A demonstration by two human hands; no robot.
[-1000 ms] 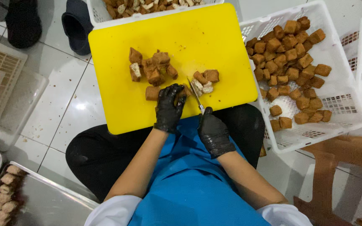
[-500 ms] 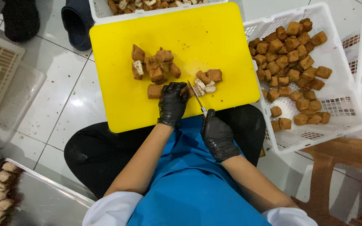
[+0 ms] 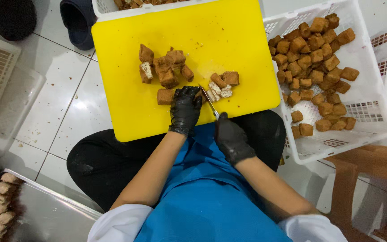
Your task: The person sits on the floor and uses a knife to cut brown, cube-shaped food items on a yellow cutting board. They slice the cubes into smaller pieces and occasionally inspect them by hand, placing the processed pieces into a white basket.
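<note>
A yellow cutting board (image 3: 229, 31) rests across my lap. Both my hands wear black gloves. My left hand (image 3: 185, 109) presses on a brown fried tofu block (image 3: 165, 96) near the board's front edge. My right hand (image 3: 230, 135) grips a knife (image 3: 209, 101) whose blade points up toward cut tofu pieces (image 3: 221, 86) with white insides showing. A heap of brown tofu chunks (image 3: 166, 66) lies on the board to the left of the blade.
A white plastic basket (image 3: 359, 112) at the right holds several whole fried tofu cubes. Another white basket (image 3: 108, 9) sits behind the board. Dark shoes (image 3: 75, 22) and a white crate (image 3: 1, 62) stand at the left. A metal tray (image 3: 41, 215) with tofu sits lower left.
My hands have barely moved; the knife stays between them with its tip by the cut pieces. The view has shifted slightly.
</note>
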